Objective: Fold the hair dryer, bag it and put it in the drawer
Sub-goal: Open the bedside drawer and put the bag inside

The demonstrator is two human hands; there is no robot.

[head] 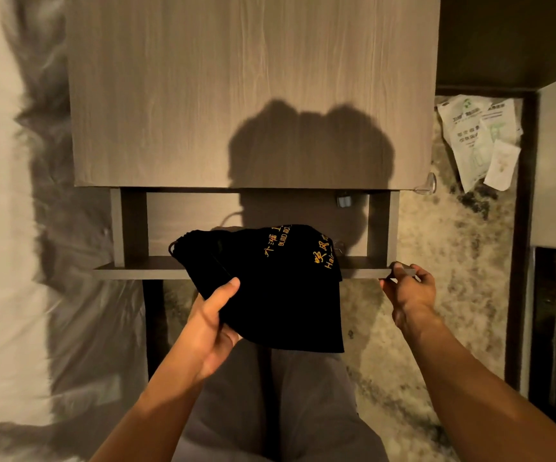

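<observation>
A black drawstring bag (270, 288) with gold lettering hangs over the front edge of the pulled-out drawer (136, 266), its upper part above the drawer's inside. The hair dryer itself is hidden; the bag looks filled. My left hand (213, 325) grips the bag at its lower left, thumb on top. My right hand (410, 291) pinches the right end of the drawer front (403, 271). The drawer belongs to a wood-grain bedside table (236, 95).
A bed with white sheets (0, 228) lies to the left. Paper packets (480, 138) rest on the speckled floor at the right, beside a dark frame (520, 228). A clear corner guard (426, 186) sticks out at the tabletop's right corner. My legs are below.
</observation>
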